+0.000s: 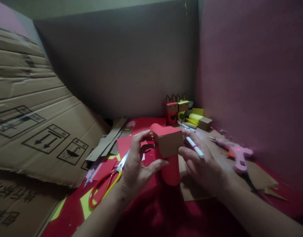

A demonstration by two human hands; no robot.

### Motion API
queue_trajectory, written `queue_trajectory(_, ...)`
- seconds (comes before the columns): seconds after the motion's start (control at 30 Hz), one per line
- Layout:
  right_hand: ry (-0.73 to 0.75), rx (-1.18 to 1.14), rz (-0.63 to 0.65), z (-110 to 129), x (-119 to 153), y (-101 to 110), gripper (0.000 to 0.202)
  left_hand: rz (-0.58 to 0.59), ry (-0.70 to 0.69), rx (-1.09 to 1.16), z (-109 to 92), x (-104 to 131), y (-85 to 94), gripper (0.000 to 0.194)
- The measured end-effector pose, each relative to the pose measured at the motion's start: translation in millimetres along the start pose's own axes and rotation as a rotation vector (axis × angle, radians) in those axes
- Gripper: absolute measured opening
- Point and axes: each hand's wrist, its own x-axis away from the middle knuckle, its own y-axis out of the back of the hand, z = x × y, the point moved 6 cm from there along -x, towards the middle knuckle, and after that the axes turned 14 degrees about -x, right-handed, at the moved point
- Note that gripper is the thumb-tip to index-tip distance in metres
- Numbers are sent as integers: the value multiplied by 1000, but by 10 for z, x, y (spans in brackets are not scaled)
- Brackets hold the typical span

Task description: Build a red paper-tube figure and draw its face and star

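A red paper tube figure point(170, 171) with a box-shaped head stands upright between my hands. Its plain brown cardboard face point(170, 143) is turned toward me, and red paper covers the top. My left hand point(139, 161) curves around the figure's left side, thumb against the red tube and fingertips by the head. In my right hand point(203, 161) is a white marker point(194, 147) with a purple band, lying between thumb and fingers. The right fingertips touch the right edge of the cardboard face. The marker's tip is hidden.
Red-and-yellow-handled scissors point(112, 179) lie left among paper scraps and cardboard strips point(109, 140). Behind stand a red figure point(171, 112) and a yellow figure point(182, 110), near a yellow tube with a cardboard box point(205, 123). A pink glue gun point(240, 154) lies right. A large carton point(48, 131) leans left.
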Motion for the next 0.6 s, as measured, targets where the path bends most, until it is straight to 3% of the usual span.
queue_trajectory(0.07,-15,-53,-10,-8,-6,-8,37,-70,142,-25,26,40,54,38)
queue_trajectory(0.13,-6,-115,-20,-31,-20,-11,36,5,317,-20,82,91,11,26)
queue_trajectory(0.23,-19,-164,-49,-110,-42,-21,38,116,511,145,129,165,-119,37)
queue_trajectory(0.43,-60,-147,-93,-193,-99,-102,43,31,566,490,108,169,-253,98)
queue_trajectory(0.5,-51,-87,-46,-177,-147,-168,43,34,555,558,118,151,-255,105)
queue_trajectory(0.6,-18,2,35,-148,-219,-294,42,6,532,568,155,127,-182,98)
